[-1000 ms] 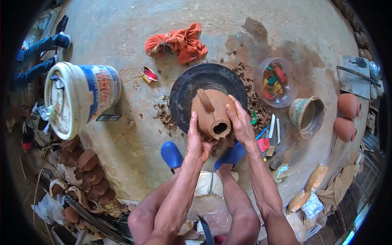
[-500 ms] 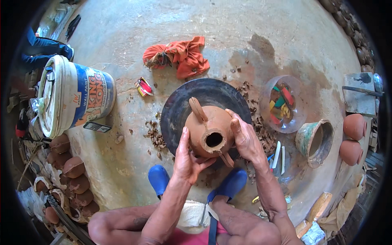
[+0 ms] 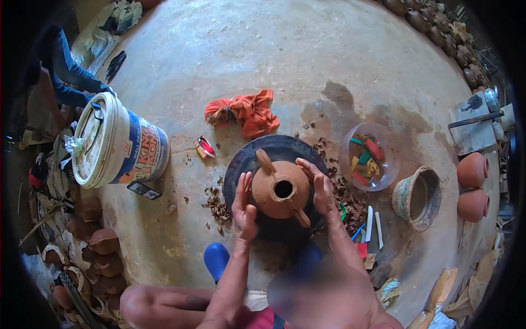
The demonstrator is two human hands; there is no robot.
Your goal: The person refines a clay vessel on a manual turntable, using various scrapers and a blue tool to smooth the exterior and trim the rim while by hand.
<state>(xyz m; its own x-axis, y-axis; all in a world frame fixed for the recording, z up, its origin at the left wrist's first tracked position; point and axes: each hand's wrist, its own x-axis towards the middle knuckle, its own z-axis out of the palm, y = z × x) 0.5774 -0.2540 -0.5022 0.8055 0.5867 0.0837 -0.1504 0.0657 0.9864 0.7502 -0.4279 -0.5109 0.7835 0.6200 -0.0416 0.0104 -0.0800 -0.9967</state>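
Note:
A brown clay pot (image 3: 279,200) with a dark round mouth stands upright on a dark round disc (image 3: 241,159). A strip handle (image 3: 266,162) sticks up at its upper left, another (image 3: 301,216) at its lower right. My left hand (image 3: 243,214) is open along the pot's left side, fingers stretched out just beside the wall. My right hand (image 3: 320,189) is open on the other side, fingertips near the upper right wall; I cannot tell whether either hand touches it. Brown clay scraps (image 3: 344,189) lie around the disc.
An orange cloth (image 3: 252,112), paint bucket (image 3: 137,151), phone (image 3: 143,189), clear bowl of coloured scraps (image 3: 368,156), crusty container (image 3: 416,200) and white sticks (image 3: 370,225) surround the disc. Reddish pots (image 3: 471,170) stand right, several others (image 3: 104,241) left. A person's jeans-clad leg (image 3: 71,74) is upper left.
The pot, earlier gripped and tilted with its mouth toward me, now stands more upright on the disc. My hands have loosened from gripping it to lying open beside it.

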